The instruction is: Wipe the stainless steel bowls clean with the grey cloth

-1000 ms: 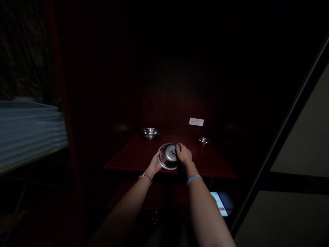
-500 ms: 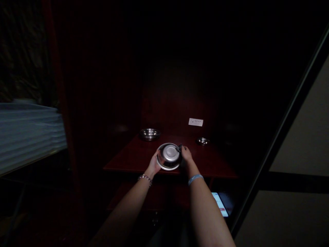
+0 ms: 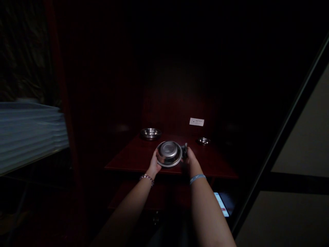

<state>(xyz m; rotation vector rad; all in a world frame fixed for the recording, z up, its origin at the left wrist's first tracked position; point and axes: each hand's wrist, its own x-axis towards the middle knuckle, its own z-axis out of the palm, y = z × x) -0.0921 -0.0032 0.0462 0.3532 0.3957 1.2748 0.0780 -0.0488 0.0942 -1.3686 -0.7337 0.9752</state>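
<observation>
A shiny metal bowl (image 3: 169, 154) is held upside down above the front part of the dark red desk top, its round base facing up. My left hand (image 3: 154, 164) is closed on the bowl's left rim. On the other side, my right hand (image 3: 190, 157) pinches a small grey-black cloth (image 3: 184, 150) against or very near the bowl's right rim. The dim light hides most of the right fingers, and I cannot tell whether they touch the metal.
Stacked metal bowls (image 3: 150, 133) stand at the back left of the desk top (image 3: 125, 161). A smaller metal bowl (image 3: 204, 141) sits at the back right, below a white socket plate (image 3: 196, 121). A lit phone (image 3: 221, 204) lies lower right. Pale blue slatted material (image 3: 31, 132) is at left.
The cloth in my right hand has moved from the bowl's base out to its right rim. The bowl has tipped, so its base faces me less directly.
</observation>
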